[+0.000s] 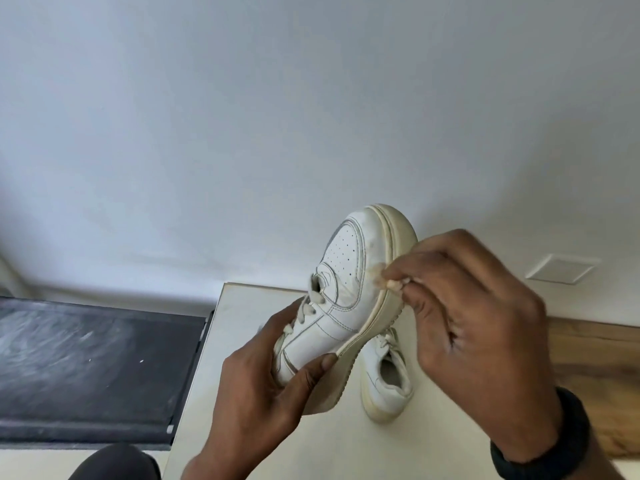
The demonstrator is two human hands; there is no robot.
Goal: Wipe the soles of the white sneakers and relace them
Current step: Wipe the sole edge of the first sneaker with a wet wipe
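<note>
Gripping the heel end of one white sneaker [343,292], the left hand [273,386] holds it tilted above the pale table [242,306], toe raised toward the wall; the right hand [474,306] pinches a small whitish wad [391,282] against the sole's edge near the toe; the second sneaker [388,379] rests on the table just below, partly hidden; a black wristband [554,441] circles the right wrist.

Held sneaker [343,292] hides second sneaker's [388,379] toe; pinched scrap [389,281] is blurred.
</note>
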